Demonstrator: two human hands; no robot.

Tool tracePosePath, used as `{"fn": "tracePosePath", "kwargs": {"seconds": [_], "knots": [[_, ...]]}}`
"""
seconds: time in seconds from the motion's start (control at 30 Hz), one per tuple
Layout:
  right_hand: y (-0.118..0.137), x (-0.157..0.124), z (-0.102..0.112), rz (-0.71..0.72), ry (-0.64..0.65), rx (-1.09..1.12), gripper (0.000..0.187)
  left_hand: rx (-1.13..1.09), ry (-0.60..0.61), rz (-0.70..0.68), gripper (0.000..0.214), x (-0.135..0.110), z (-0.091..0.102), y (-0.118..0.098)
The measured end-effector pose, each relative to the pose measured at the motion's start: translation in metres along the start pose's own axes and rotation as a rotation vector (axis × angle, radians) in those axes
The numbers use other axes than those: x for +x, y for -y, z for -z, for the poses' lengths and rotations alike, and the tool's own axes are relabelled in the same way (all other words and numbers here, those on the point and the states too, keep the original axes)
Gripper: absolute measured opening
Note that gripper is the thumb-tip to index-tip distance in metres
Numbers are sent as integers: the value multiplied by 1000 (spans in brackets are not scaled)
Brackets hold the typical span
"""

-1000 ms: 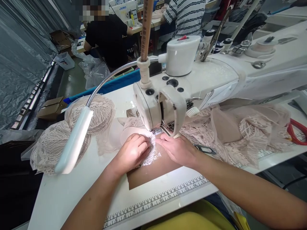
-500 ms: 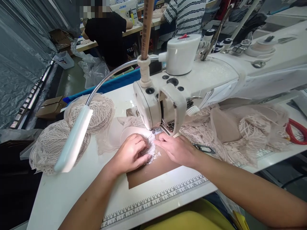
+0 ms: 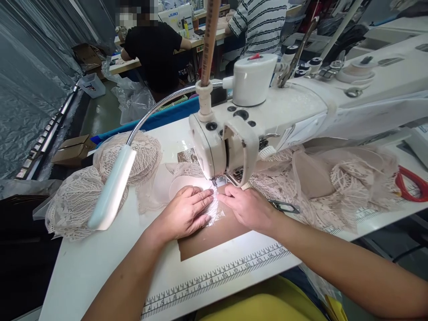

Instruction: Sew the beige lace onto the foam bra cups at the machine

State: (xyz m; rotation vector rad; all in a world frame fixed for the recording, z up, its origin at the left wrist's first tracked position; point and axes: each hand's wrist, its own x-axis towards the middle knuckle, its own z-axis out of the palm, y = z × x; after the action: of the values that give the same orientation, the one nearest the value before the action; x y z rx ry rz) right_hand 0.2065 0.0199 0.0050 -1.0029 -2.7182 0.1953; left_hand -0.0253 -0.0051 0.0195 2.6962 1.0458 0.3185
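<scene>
A sewing machine (image 3: 209, 145) stands over the table, its needle and presser foot down at a lit piece of pale lace fabric (image 3: 211, 209). My left hand (image 3: 187, 211) lies on this fabric left of the foot, its fingers stretched out and flat. Just right of the foot is my right hand (image 3: 250, 208), fingers curled, with the index fingertip at the fabric's right edge. Whatever is inside its curl is hidden. A smooth beige bra cup (image 3: 179, 183) shows behind my left hand. Beneath both hands is a brown sheet (image 3: 203, 243) stuck to the tabletop.
Stacked lace cups (image 3: 75, 203) lie at the left, under a lamp (image 3: 113, 189) on a bendy neck. More lace pieces (image 3: 314, 174) and red-handled scissors (image 3: 410, 183) are at the right. A printed ruler (image 3: 214, 281) runs along the front edge. Two people sit beyond.
The fingers of my left hand have gone from bent to flat on the fabric. My right hand keeps nearly the same place. The whole view has shifted slightly.
</scene>
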Motion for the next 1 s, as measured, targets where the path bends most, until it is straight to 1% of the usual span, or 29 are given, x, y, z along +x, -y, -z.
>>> {"fn": "tracePosePath", "kwargs": {"seconds": [0.23, 0.33, 0.47, 0.63, 0.77, 0.87, 0.93, 1.0], "knots": [[0, 6, 0, -58, -17, -35, 37, 3, -57, 58, 46, 4, -2, -3], [-1, 7, 2, -49, -44, -33, 36, -22, -77, 68, 44, 4, -2, -3], [-5, 4, 3, 8, -22, -10, 36, -99, -56, 80, 38, 0, 4, -2], [-11, -1, -1, 170, 16, 95, 41, -210, -25, 106, 30, -4, 14, -7], [-13, -3, -5, 232, -5, 149, 41, -148, 25, 143, 24, -2, 8, -12], [-15, -3, -9, 257, -19, 178, 39, -102, 6, 188, 20, 2, 1, -15], [-15, -4, -11, 261, -18, 180, 39, -155, -15, 222, 22, 2, 0, -15], [-15, -3, -11, 259, -21, 177, 38, -302, -29, 274, 24, 1, 3, -14]]}}
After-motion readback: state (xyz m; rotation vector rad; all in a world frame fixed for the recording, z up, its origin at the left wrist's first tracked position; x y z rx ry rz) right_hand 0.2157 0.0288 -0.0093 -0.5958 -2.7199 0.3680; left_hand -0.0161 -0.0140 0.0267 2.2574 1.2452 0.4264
